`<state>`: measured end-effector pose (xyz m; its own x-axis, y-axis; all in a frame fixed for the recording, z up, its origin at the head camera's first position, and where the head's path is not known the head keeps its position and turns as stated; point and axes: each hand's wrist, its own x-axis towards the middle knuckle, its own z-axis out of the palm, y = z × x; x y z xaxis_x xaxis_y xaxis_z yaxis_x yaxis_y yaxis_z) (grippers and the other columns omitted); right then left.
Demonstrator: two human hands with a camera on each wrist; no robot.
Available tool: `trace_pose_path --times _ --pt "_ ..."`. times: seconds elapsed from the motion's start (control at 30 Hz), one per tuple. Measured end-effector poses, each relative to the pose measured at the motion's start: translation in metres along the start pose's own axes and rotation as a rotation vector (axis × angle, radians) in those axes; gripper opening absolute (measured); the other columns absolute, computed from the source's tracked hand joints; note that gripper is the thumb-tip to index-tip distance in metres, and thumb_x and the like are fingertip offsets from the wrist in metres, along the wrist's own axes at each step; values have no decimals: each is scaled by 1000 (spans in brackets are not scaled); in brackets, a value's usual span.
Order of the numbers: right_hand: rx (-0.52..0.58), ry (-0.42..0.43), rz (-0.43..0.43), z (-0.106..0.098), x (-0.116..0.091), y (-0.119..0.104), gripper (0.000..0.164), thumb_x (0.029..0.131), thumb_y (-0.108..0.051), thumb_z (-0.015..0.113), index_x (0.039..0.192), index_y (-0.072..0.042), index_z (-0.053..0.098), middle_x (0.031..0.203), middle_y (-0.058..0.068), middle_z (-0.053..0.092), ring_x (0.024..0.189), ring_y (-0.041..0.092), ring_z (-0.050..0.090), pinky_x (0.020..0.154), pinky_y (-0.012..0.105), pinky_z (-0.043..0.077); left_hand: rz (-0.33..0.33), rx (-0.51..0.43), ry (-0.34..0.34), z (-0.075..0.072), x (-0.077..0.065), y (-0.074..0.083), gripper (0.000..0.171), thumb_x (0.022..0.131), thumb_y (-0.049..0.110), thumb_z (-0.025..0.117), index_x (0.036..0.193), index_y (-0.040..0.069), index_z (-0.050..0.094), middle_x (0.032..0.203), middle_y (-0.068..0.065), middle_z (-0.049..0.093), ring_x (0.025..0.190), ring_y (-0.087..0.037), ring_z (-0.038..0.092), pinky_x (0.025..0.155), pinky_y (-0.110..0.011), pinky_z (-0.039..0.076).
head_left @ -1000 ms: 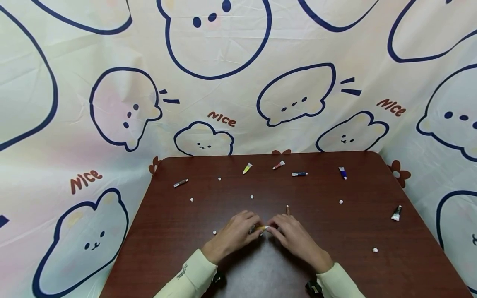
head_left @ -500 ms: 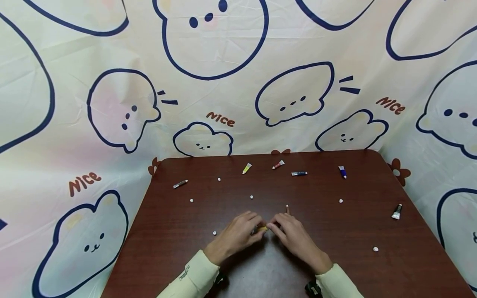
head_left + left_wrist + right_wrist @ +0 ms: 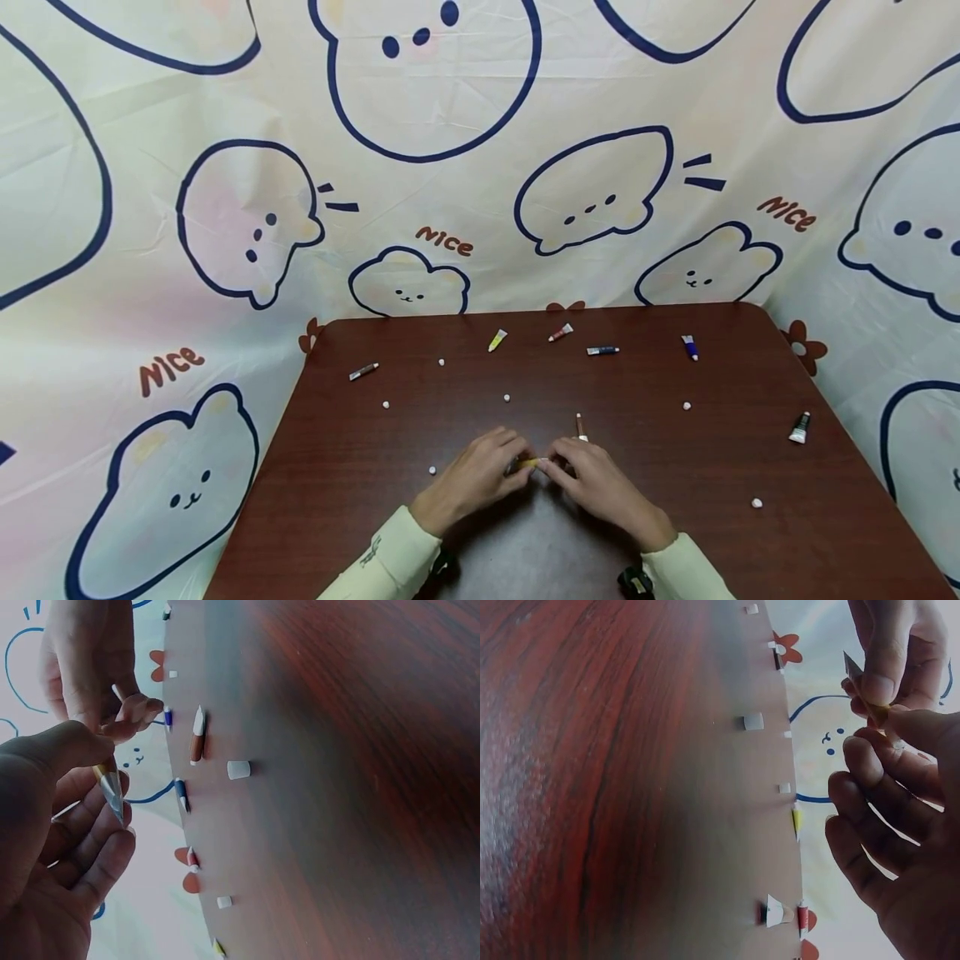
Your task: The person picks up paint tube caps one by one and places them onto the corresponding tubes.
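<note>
A small yellow-orange paint tube (image 3: 532,462) with a flat silver tail (image 3: 111,791) is between my two hands, above the table. My left hand (image 3: 476,468) pinches its body between thumb and fingers. My right hand (image 3: 596,477) pinches the other end with thumb and forefinger, at a whitish cap mostly covered by the fingertips; its other fingers are spread in the right wrist view. Just beyond my right hand lies a brown paint tube (image 3: 581,427), partly hidden by it. A white cap (image 3: 432,471) lies left of my left hand.
Along the far part of the brown table (image 3: 337,500) lie several paint tubes, among them a yellow one (image 3: 497,340), a red one (image 3: 561,332) and a blue one (image 3: 690,348). A black tube (image 3: 799,428) is at the right. Several white caps (image 3: 507,398) are scattered about.
My right hand has shifted slightly to the right, and its fingertips have changed their hold at the tube's end. More of the brown tube shows. My left hand stays nearly still.
</note>
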<state>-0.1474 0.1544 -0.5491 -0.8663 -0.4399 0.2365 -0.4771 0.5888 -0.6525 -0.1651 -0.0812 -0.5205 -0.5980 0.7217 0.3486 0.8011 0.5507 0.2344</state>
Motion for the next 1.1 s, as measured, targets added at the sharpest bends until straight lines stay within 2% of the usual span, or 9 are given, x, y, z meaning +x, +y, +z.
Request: trace_pose_path --times 0.2,0.3,0.43,0.57,0.73,0.9,1.1 --pt "31 -7 -1 0 0 3 33 113 -31 61 81 -23 60 73 -17 46 63 -5 39 60 21 38 22 -10 11 -1 1 1 9 102 22 80 107 17 75 102 7 74 93 -7 66 84 -24 57" --pt "33 -18 16 0 1 2 37 115 -34 57 82 -19 64 72 -18 46 63 -4 40 61 21 39 29 -10 13 -1 2 1 9 101 22 80 108 17 75 101 7 73 92 -8 65 83 -24 57" --pt "42 -6 53 0 -1 1 29 114 -37 58 97 -20 75 87 -18 65 76 -2 57 69 24 52 39 -3 24 0 1 0 10 100 20 81 108 16 75 100 7 72 90 -8 63 81 -24 56" --pt "80 25 57 -2 -5 -2 13 109 -31 70 116 -21 75 108 -11 74 96 5 71 81 29 62 38 -10 17 0 1 0 10 101 19 81 109 16 75 102 6 73 92 -8 65 81 -23 57" --pt "96 51 6 -4 -6 -4 8 104 -19 76 110 -21 71 103 -10 72 93 5 71 78 29 62 38 -8 16 0 2 0 10 100 19 81 107 17 74 102 6 74 93 -8 66 82 -24 57" --pt "92 52 9 -4 -5 -2 4 106 -24 73 104 -22 72 97 -13 71 88 1 67 76 27 61 51 -11 32 2 2 -1 10 100 18 81 106 17 74 100 7 73 92 -8 65 82 -24 57" --pt "61 57 38 -2 -5 0 17 110 -30 67 97 -22 73 86 -17 66 79 -4 60 70 24 55 52 -16 40 2 2 1 10 100 19 81 107 18 75 101 8 73 92 -7 65 81 -22 56"
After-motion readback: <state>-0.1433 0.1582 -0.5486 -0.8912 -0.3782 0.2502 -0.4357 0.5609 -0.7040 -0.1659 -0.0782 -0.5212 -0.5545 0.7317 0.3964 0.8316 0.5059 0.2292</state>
